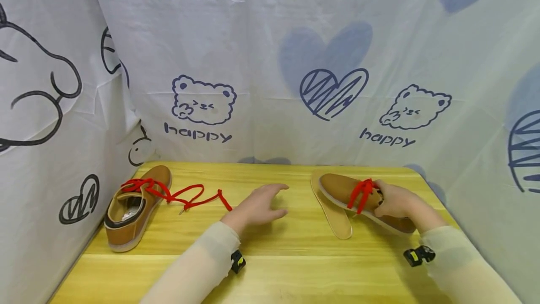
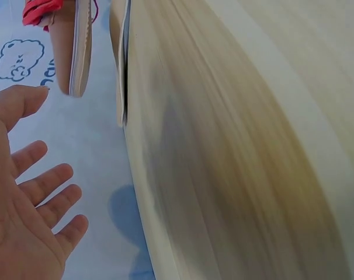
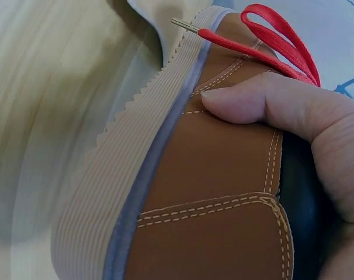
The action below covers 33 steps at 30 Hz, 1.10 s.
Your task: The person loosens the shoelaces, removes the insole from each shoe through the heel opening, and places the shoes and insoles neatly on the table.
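Note:
My right hand grips a brown shoe by its side, near the opening. In the right wrist view the thumb presses on the shoe's stitched leather. Red laces hang in loops over its tongue; one metal-tipped end shows. The shoe is tilted, its sole lifted off the table, above a tan insole. My left hand holds nothing, fingers spread and pointing toward the insole. Some distance to its left stands another brown shoe, its red laces trailing toward that hand.
The yellow wood-grain table runs back to a white printed cloth, which also hangs along both sides. A small black device is strapped at each wrist.

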Tool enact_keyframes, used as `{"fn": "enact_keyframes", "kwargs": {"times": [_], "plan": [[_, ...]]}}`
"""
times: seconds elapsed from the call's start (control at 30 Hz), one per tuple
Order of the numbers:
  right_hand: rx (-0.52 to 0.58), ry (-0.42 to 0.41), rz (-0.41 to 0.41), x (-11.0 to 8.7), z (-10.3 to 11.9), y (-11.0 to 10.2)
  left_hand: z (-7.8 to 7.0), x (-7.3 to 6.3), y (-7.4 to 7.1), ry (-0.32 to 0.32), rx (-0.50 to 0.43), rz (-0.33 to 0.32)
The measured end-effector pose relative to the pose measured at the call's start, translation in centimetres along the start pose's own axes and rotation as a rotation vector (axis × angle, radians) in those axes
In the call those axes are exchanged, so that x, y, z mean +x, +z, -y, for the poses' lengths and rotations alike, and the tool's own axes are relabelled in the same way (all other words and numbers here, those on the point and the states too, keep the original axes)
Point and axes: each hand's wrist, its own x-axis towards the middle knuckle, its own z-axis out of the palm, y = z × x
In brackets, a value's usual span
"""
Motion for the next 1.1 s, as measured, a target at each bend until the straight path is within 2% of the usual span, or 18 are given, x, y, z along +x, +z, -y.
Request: {"fn": "enact_keyframes", "kwargs": {"times": [0.23, 0.57, 0.8, 1.1], "plan": [[-0.009, -0.029, -0.003, -0.3, 1.4, 0.1, -1.2, 0.8, 0.4, -0.012, -0.018, 0.010], [-0.034, -0.090, -0.007, 0.1, 2.8, 0.7, -1.4, 2.4, 1.3, 0.000, -0.032, -0.017], [-0.019, -0.104, 0.012, 0.1, 3.7, 1.2, -2.2, 3.3, 2.0, -0.010, -0.063, -0.034], [-0.051, -0.143, -0.008, 0.0, 5.0, 1.3, -2.9, 4.2, 2.6, -0.007, -0.040, -0.034]]}}
